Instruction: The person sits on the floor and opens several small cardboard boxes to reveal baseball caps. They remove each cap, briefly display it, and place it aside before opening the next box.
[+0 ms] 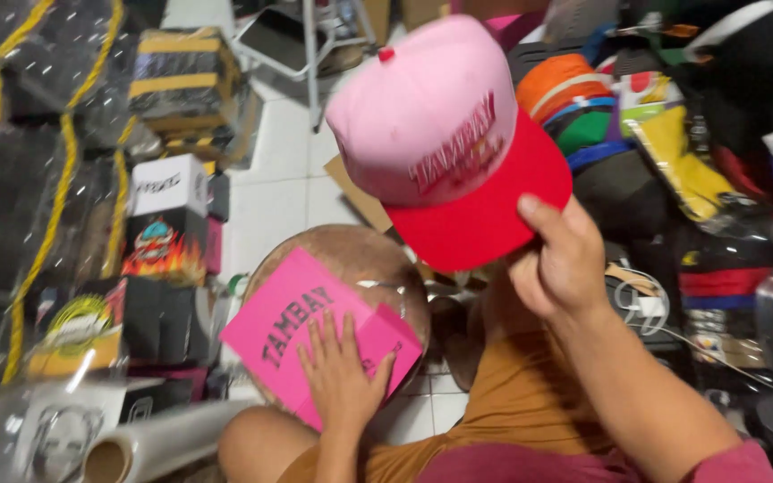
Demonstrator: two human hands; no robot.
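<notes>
My right hand [564, 261] holds a pink cap [440, 125] with a red brim by the brim's edge, lifted above the floor and tilted toward me. My left hand [340, 374] lies flat, fingers spread, on a bright pink box [301, 317] with dark lettering. The box rests on a round brown wooden stool [360, 250] in front of my knees.
Stacked printed boxes [167, 215] and plastic-wrapped bundles tied with yellow cord [38, 161] line the left. A roll of clear film [158, 443] lies at the lower left. Piled caps and bags [637, 125] fill the right. White floor tiles [279, 188] show behind.
</notes>
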